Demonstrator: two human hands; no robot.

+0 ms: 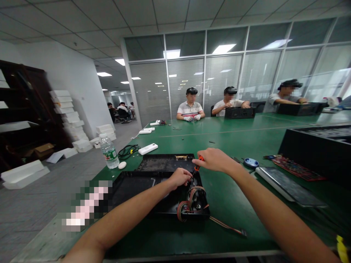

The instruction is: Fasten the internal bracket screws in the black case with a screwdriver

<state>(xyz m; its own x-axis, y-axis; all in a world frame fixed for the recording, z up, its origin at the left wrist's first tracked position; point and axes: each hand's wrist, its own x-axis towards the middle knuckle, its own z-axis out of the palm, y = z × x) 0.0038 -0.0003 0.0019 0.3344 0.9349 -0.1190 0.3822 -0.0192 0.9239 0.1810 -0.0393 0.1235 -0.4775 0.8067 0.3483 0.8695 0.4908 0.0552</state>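
Note:
An open black device case (142,190) lies on the green table (233,204) in front of me, with a bundle of striped ribbon cable (189,204) at its right end. My left hand (179,178) is closed over the case's inside, fingers pinched near the cable; what they hold is hidden. My right hand (215,160) grips a small screwdriver with an orange handle (199,162), its tip pointing down into the case beside my left hand. A black panel (167,162) lies just behind the case.
A water bottle (109,151), a white remote-like box (148,148) and black cords (128,150) sit to the left. A red circuit board (297,169), a blue round object (251,162) and a large black case (318,149) are on the right. Three people work at the far side.

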